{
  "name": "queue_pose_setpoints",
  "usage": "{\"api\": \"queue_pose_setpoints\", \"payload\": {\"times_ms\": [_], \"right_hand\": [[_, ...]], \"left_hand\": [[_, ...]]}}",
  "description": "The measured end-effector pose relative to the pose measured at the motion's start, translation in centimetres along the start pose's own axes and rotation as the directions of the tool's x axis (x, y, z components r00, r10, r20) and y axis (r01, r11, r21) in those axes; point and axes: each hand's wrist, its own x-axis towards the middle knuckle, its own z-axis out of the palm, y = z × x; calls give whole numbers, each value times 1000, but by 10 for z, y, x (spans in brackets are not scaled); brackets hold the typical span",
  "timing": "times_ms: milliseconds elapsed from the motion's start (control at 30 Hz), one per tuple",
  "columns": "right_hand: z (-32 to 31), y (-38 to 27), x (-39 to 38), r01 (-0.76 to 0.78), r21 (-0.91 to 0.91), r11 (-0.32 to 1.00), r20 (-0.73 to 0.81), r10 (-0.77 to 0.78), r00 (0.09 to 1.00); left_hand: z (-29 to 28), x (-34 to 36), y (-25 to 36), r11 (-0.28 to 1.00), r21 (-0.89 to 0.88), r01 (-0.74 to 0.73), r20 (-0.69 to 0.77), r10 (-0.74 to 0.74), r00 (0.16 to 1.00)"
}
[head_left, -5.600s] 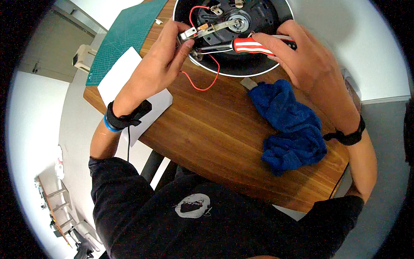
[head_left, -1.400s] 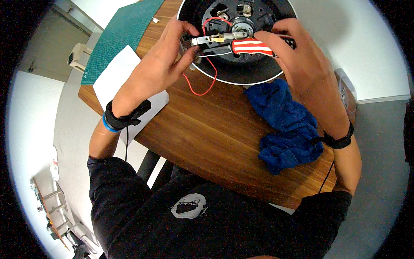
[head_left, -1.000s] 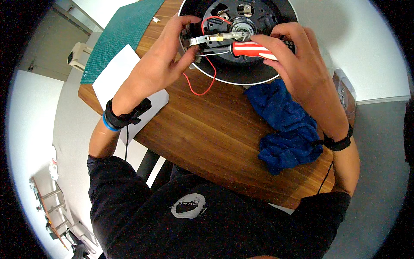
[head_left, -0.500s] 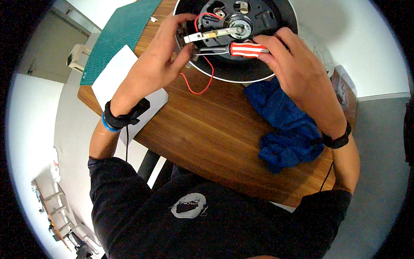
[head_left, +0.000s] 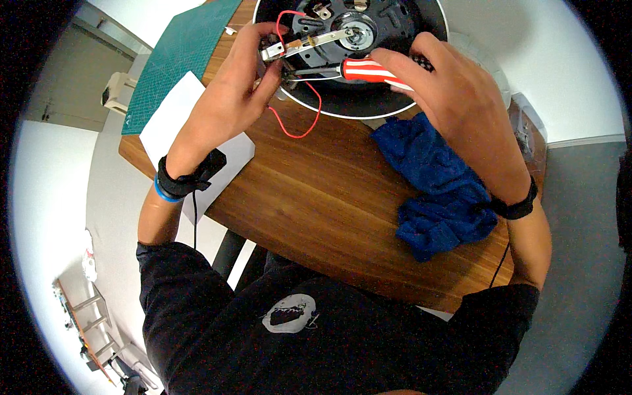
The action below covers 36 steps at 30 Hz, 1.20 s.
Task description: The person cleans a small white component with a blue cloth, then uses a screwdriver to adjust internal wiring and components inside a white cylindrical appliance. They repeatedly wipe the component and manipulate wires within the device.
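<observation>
A round appliance with a white rim and a black inside (head_left: 355,104) stands at the top of the view, its underside parts exposed. A metal lever (head_left: 322,39) runs left from its round centre. My left hand (head_left: 227,95) pinches a small dark part at the lever's left end; the fingers partly hide it. In my right hand (head_left: 457,99) is a screwdriver (head_left: 368,70) with a red-and-white striped handle. Its shaft points left, the tip at that dark part beside my left fingertips. A red wire (head_left: 320,108) loops over the appliance's near rim.
A crumpled blue cloth (head_left: 438,191) lies on the wooden table (head_left: 316,191), below my right hand. White paper (head_left: 227,171) is under my left forearm, and a green cutting mat (head_left: 174,66) lies at the far left. A clear plastic container (head_left: 526,125) is at the right edge.
The appliance has shifted slightly left and up, along with my left hand. The screwdriver has moved a little left, and my right hand's fingers have changed their hold on its handle.
</observation>
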Motion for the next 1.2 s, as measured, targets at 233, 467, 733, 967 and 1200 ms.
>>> {"api": "queue_pose_setpoints", "payload": {"times_ms": [233, 467, 733, 967, 1200], "right_hand": [[13, 4, 0, 98, -37, 994, -100, -102, 990], [9, 10, 5, 261, -172, 950, -207, -294, 933], [-6, -5, -4, 25, -86, 996, 61, -20, 998], [4, -10, -7, 40, -18, 999, -55, -41, 998], [11, 15, 3, 274, -252, 928, -194, -326, 925]], "left_hand": [[0, -1, 6, 999, 38, -9, 5, 9, 1000], [0, -2, 2, 997, 62, -47, 11, 46, 999], [-1, -4, 8, 998, 68, -8, 23, 6, 1000], [1, -4, 4, 997, 71, -38, -14, 39, 999], [3, -1, 10, 989, 117, -89, -25, 93, 995]]}}
